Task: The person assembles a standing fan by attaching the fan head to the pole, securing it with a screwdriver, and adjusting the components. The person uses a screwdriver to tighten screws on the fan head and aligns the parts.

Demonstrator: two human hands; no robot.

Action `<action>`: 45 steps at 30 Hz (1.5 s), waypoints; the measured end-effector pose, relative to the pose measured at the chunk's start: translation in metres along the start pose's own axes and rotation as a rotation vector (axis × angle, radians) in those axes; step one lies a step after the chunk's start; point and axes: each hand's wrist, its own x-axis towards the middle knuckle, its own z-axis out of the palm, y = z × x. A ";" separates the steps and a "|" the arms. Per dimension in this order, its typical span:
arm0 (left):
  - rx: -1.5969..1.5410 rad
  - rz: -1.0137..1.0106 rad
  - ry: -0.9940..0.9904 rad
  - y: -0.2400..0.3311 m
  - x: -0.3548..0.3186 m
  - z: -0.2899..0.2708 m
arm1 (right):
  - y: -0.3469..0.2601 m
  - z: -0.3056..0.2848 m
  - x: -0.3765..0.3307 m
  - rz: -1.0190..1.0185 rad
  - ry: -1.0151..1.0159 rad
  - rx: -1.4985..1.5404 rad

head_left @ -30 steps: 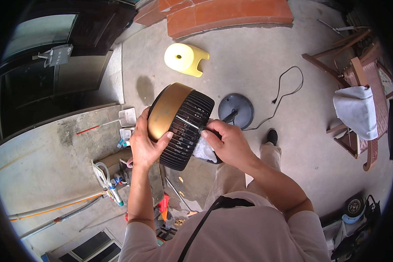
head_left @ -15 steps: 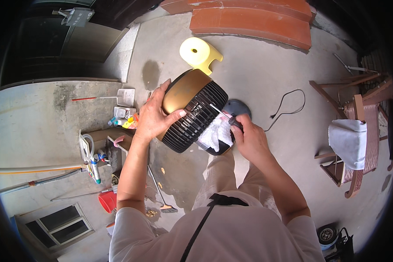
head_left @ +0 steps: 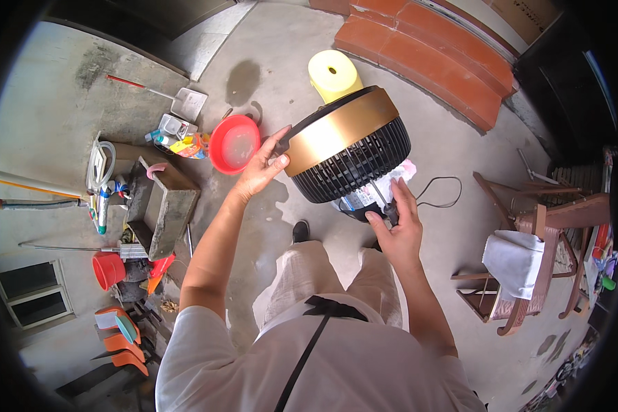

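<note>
The drum-shaped fan head (head_left: 348, 146) is held up aslant, its gold band (head_left: 342, 130) above black slats (head_left: 354, 167). The screwdriver (head_left: 380, 195), thin-shafted and dark-handled, points up at the slats; from here I can't tell whether its tip touches.

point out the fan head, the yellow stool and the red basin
Fan head (head_left: 347, 133), head view, on its gold band.
Yellow stool (head_left: 334, 83), head view, on its round top.
Red basin (head_left: 216, 145), head view, on its left wall.
</note>
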 end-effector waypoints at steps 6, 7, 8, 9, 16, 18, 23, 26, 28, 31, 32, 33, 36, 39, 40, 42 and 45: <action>0.235 0.157 -0.112 -0.010 0.009 -0.003 | 0.014 0.035 -0.003 0.048 0.216 -0.242; 0.299 0.185 -0.120 -0.003 0.011 -0.001 | 0.023 0.034 -0.002 0.059 0.247 -0.308; 0.378 0.249 -0.089 -0.005 0.012 0.002 | 0.026 0.034 -0.003 0.069 0.280 -0.287; 0.408 0.309 -0.071 -0.010 0.015 0.004 | 0.026 0.032 -0.003 0.087 0.277 -0.332; 0.490 0.480 -0.016 -0.028 0.017 0.001 | 0.038 0.033 -0.004 0.174 0.260 -0.220; 0.481 0.525 0.026 -0.035 0.011 0.004 | 0.037 0.034 -0.010 0.183 0.269 -0.197; 0.257 0.373 -0.113 -0.043 0.011 -0.007 | 0.026 0.040 -0.014 0.183 0.296 -0.231; -0.256 0.219 -0.098 -0.076 0.024 -0.015 | 0.014 0.045 -0.008 0.188 0.272 -0.247; -0.546 -0.160 -0.115 -0.075 0.051 -0.014 | 0.009 0.050 -0.011 0.187 0.368 -0.170; -0.734 -0.611 -0.288 -0.076 0.100 -0.009 | 0.003 0.063 -0.019 0.186 0.540 -0.037; -0.787 -0.723 -0.367 -0.073 0.116 -0.005 | -0.002 0.067 -0.018 0.207 0.581 -0.023; -0.837 -0.842 -0.449 -0.076 0.128 -0.002 | -0.008 0.070 -0.017 0.233 0.624 -0.012; -0.894 -0.933 -0.661 -0.102 0.157 0.005 | -0.010 0.083 -0.015 0.324 0.663 -0.042; -0.987 -0.896 -0.829 -0.109 0.167 0.016 | -0.010 0.094 -0.010 0.363 0.719 -0.186; -1.008 -0.923 -0.895 -0.114 0.170 0.019 | -0.007 0.096 -0.010 0.426 0.779 -0.167; -0.995 -0.961 -1.009 -0.123 0.178 0.019 | -0.001 0.102 -0.016 0.515 0.948 0.012; -0.968 -0.973 -1.149 -0.130 0.181 0.013 | 0.003 0.109 -0.024 0.539 1.037 0.041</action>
